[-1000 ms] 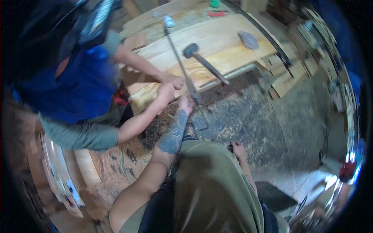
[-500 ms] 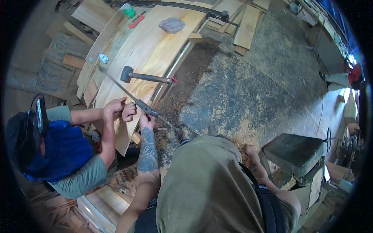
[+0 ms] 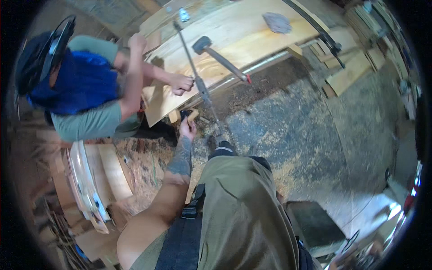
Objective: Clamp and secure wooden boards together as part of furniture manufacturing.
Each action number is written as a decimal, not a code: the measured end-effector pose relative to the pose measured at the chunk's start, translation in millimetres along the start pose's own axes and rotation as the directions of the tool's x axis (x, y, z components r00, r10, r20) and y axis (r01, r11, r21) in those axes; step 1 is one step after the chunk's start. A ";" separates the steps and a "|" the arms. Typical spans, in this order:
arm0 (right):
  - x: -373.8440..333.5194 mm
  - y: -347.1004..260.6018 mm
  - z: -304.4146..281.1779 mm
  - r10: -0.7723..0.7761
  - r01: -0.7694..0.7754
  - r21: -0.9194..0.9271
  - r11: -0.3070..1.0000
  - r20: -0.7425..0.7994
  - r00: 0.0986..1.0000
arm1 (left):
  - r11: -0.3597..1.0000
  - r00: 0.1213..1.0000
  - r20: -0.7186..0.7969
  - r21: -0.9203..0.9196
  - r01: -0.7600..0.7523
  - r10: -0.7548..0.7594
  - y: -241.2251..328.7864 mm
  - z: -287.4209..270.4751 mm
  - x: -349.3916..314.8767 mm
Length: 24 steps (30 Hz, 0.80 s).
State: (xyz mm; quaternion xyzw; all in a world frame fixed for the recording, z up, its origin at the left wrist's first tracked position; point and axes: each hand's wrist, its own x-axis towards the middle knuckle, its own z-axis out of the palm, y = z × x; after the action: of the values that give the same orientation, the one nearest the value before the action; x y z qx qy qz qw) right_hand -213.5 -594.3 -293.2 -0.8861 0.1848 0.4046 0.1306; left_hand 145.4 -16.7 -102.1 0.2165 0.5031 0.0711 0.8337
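Observation:
My left hand point(image 3: 188, 129) is below the near edge of a wide wooden panel point(image 3: 234, 38), its fingers closed at a small dark piece with a tan wooden part point(image 3: 192, 114); what exactly they grip is unclear. Just right of it, a long metal bar clamp point(image 3: 201, 85) lies across the panel and sticks out past its edge. A black-headed mallet point(image 3: 220, 59) rests on the panel, its handle over the edge. A co-worker's fist point(image 3: 181, 84) is beside the clamp; that person's other hand point(image 3: 137, 42) is raised and blurred. My right hand is hidden behind my body.
A grey cloth point(image 3: 276, 22) and a small clear bottle point(image 3: 183, 14) lie on the panel. Another bar clamp point(image 3: 321, 33) crosses its far right end. Sawdust covers the floor point(image 3: 288, 130). A dark machine table point(image 3: 315, 225) stands at lower right; boards point(image 3: 105, 173) lie at lower left.
My view has swung left. My left hand has left the bar clamp and dropped below the panel edge. The co-worker has lifted one hand off and holds the other as a fist by the clamp.

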 end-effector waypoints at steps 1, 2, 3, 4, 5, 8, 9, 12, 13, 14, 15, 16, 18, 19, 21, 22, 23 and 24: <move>18.5 -10.1 -29.7 -0.058 0.058 -0.057 0.997 0.001 0.998 | 0.984 0.996 -0.017 0.155 -0.084 0.088 6.9 -45.3 -3.8; 23.4 -22.8 -63.0 -0.076 0.077 0.147 0.986 -0.011 0.997 | 0.967 0.996 -0.008 0.240 -0.085 0.089 8.1 -87.5 0.4; 25.3 -31.7 -94.0 -0.075 0.076 0.346 0.935 -0.018 0.997 | 0.966 0.995 -0.049 0.246 -0.077 0.092 0.8 -116.2 0.0; -1.9 -79.8 -154.2 0.086 -0.293 0.831 0.472 0.288 0.954 | 0.960 0.991 -0.086 0.267 -0.078 0.104 -6.5 -142.4 -4.0; 0.2 -74.6 -167.9 0.100 -0.283 0.831 0.480 0.269 0.958 | 0.970 0.974 -0.181 0.224 -0.096 0.138 -23.5 -160.9 -12.6; 66.1 -34.0 -202.1 0.027 -0.184 0.970 0.162 0.182 0.983 | 0.992 0.959 -0.281 0.127 -0.003 0.039 -52.5 -251.3 -39.9; 78.9 -46.9 -215.1 0.009 -0.169 0.969 0.178 0.170 0.985 | 0.987 0.926 -0.377 0.157 0.032 0.030 -55.7 -263.2 -56.2; 97.5 -92.3 -268.5 0.140 -0.125 0.805 0.580 0.052 0.989 | 0.998 0.860 -0.509 0.063 -0.010 0.041 -60.6 -297.4 -96.9; 109.9 -113.3 -283.1 0.084 -0.053 0.725 0.686 -0.006 0.996 | 0.994 0.842 -0.536 -0.043 -0.099 0.061 -65.0 -309.7 -102.4; 112.6 -137.0 -296.3 0.004 0.016 0.731 0.682 -0.026 1.000 | 0.995 0.893 -0.440 0.001 -0.104 0.094 -64.3 -298.2 -114.8; 106.2 -168.5 -308.1 -0.082 0.084 0.735 0.672 -0.038 0.996 | 0.993 0.886 -0.456 -0.021 -0.113 0.091 -61.4 -291.2 -122.2; 111.3 -194.3 -312.2 -0.156 0.135 0.745 0.653 -0.042 0.987 | 0.987 0.940 -0.302 0.064 -0.148 0.161 -55.4 -282.8 -122.0; 108.0 -247.5 -320.4 -0.262 0.203 0.749 0.631 -0.040 0.964 | 0.966 0.958 -0.150 0.124 -0.226 0.244 -41.3 -235.9 -122.2; 98.4 -278.3 -323.4 -0.302 0.223 0.745 0.629 -0.030 0.953 | 0.959 0.946 -0.166 0.108 -0.263 0.278 -32.5 -195.5 -120.5; 89.8 -323.4 -320.8 -0.486 0.357 0.743 0.566 -0.050 0.873 | 0.950 0.954 -0.050 0.117 -0.289 0.296 -31.3 -153.9 -89.0; 72.0 -351.3 -319.6 -0.559 0.432 0.713 0.552 -0.067 0.826 | 0.935 0.945 0.075 0.135 -0.327 0.320 -32.1 -135.7 -71.4; 51.8 -377.0 -318.0 -0.626 0.503 0.681 0.532 -0.084 0.775 | 0.919 0.921 0.203 0.148 -0.366 0.334 -33.6 -112.0 -52.6; 42.3 -391.0 -313.2 -0.660 0.557 0.649 0.517 -0.112 0.743 | 0.925 0.928 0.238 0.182 -0.333 0.287 -38.6 -77.2 -36.4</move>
State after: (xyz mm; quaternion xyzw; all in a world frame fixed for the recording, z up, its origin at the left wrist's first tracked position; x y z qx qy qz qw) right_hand 190.8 -372.0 -93.6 -0.7587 -0.0211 0.3079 0.5737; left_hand 56.8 -41.2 -120.2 0.3903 0.3775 0.1239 0.8305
